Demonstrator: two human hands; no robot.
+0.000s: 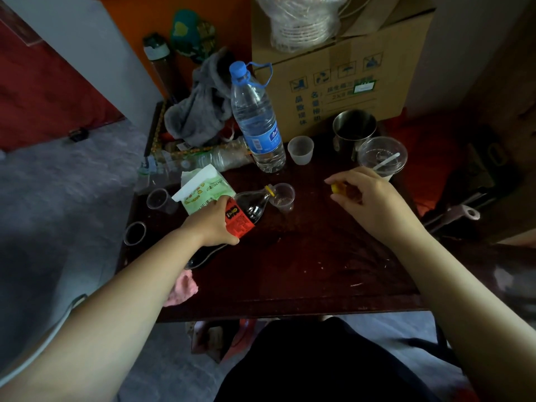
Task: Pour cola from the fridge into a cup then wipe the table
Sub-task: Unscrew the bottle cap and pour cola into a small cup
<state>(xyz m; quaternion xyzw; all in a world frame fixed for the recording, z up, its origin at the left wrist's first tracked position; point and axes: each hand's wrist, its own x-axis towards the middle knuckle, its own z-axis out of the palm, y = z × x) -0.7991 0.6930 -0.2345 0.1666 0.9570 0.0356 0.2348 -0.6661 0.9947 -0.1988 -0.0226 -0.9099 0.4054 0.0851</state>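
dark cola bottle (pixel 246 211), gripped by the left hand (pixel 213 223), tips into the clear cup (pixel 282 197) just beyond it; the right hand (pixel 367 198) pinches the yellow cap (pixel 336 188). pouring is underway; wiping the worktop (pixel 304 271) remains.

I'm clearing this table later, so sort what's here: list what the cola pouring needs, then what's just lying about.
In use: cola bottle tilted in the left hand; small clear cup at its mouth; yellow cap in the right hand.

Lying about: water bottle, metal mug, cardboard box, grey cloth, tissue pack.
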